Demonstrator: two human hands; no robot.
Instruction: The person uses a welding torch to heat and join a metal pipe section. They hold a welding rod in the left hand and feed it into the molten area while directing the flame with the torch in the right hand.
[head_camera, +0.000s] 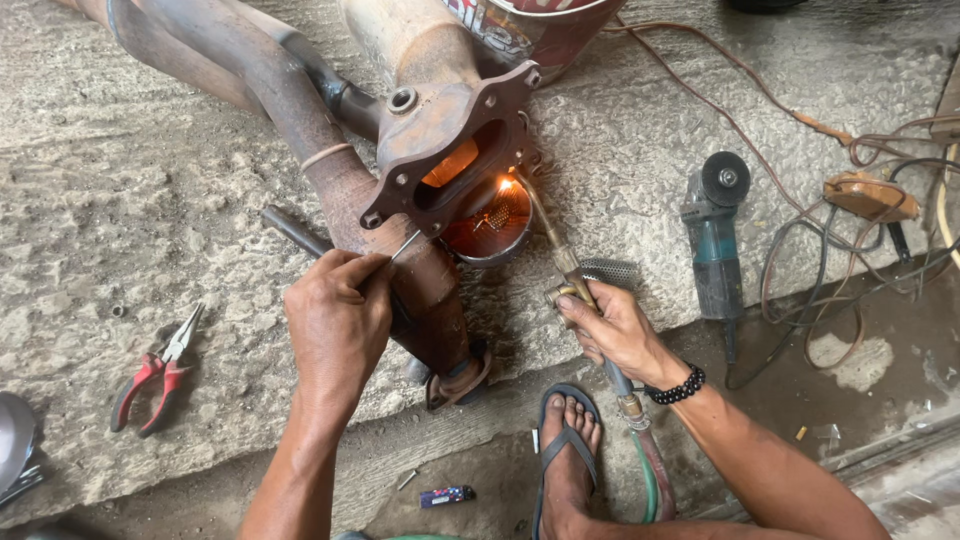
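Observation:
My right hand (618, 328) grips a brass gas torch (560, 255). Its flame (505, 185) burns at the rim of a round metal opening under a rusty flange (450, 125) of an exhaust pipe assembly (330, 150) lying on the concrete. My left hand (338, 320) rests on the rusty pipe and pinches a thin metal filler rod (405, 245), whose tip points toward the flange. The metal around the flame glows orange. A black bead bracelet (676, 387) circles my right wrist.
Red-handled pliers (155, 375) lie at left. A teal angle grinder (715, 240) and tangled cables (850, 250) lie at right. My sandalled foot (570, 440) and the torch hoses (648, 480) are at the bottom, beside a small lighter (447, 495). A red can (530, 25) stands behind the flange.

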